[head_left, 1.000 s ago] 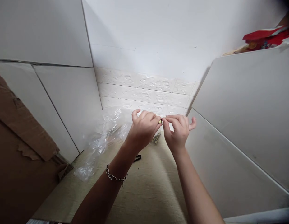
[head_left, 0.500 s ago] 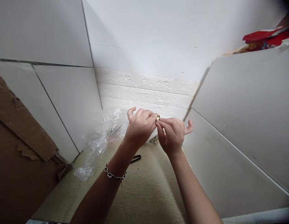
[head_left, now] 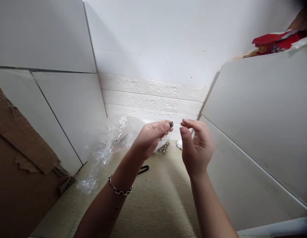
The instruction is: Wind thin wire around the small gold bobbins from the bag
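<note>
Between thumb and fingers, my left hand [head_left: 152, 136] pinches a small dark piece [head_left: 171, 124] with metallic-looking edges; its exact kind is too small to make out. A chain bracelet [head_left: 119, 190] circles that wrist. My right hand [head_left: 196, 142] is a short way to the right, thumb and fingers apart, with nothing visible in it. Behind and below my left hand lies a clear plastic bag [head_left: 164, 147] with several small yellowish and dark pieces in it. A black narrow loop-shaped object [head_left: 143, 169] rests on the surface, partly covered by my left forearm.
Crumpled clear plastic [head_left: 104, 155] spreads at the left. Torn cardboard [head_left: 24, 158] stands at the far left. White panels [head_left: 252, 138] rise on both sides, and a brick-patterned wall [head_left: 153, 97] closes the back. Red packaging [head_left: 272, 43] sits atop the right panel.
My hands were together on the small piece, its yellow side showing. Now my right hand has let go and moved right, opening; the left keeps the piece, its dark side showing.
</note>
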### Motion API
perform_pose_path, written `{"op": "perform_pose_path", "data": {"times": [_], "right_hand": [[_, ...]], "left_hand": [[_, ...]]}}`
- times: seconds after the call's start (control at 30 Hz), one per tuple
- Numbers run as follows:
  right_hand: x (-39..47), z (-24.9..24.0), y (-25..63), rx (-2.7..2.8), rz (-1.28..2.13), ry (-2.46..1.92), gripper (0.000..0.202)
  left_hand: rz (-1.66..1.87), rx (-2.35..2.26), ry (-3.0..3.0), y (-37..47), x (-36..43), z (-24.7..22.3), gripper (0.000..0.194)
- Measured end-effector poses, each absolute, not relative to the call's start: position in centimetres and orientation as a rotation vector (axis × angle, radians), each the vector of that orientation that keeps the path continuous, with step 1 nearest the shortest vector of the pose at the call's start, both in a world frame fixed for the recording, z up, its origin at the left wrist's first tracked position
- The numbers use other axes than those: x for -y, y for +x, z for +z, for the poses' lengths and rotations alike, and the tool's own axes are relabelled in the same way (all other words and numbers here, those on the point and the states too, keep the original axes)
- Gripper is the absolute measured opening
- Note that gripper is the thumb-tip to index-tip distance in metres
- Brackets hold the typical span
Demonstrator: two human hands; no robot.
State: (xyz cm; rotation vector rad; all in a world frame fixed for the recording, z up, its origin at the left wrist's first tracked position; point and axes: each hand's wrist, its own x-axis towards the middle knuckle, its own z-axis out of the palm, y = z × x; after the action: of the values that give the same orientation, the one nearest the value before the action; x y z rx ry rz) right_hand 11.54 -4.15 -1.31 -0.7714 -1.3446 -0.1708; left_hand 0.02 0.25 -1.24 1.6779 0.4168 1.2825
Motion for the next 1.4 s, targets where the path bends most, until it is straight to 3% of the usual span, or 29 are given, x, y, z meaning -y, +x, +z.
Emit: {"op": "perform_pose_path", "data": {"times": [0.33, 0.83, 1.4], "right_hand": [[4.4, -1.1, 11.8, 1.403, -0.211, -0.803, 0.009], [4.2, -1.0, 12.7, 1.561, -0.487, -0.879, 0.011], [4.2, -0.7, 13.0, 1.635, -0.375, -0.909, 0.009]], "left_hand": [[1.048, -0.150, 1.197, 0.8, 0.9, -1.3, 0.022], [1.136, -0.300, 1.319, 0.4, 0.6, -1.0, 0.020], [1.071, -0.412, 1.377, -0.3, 0.0, -0.9, 0.021]]}}
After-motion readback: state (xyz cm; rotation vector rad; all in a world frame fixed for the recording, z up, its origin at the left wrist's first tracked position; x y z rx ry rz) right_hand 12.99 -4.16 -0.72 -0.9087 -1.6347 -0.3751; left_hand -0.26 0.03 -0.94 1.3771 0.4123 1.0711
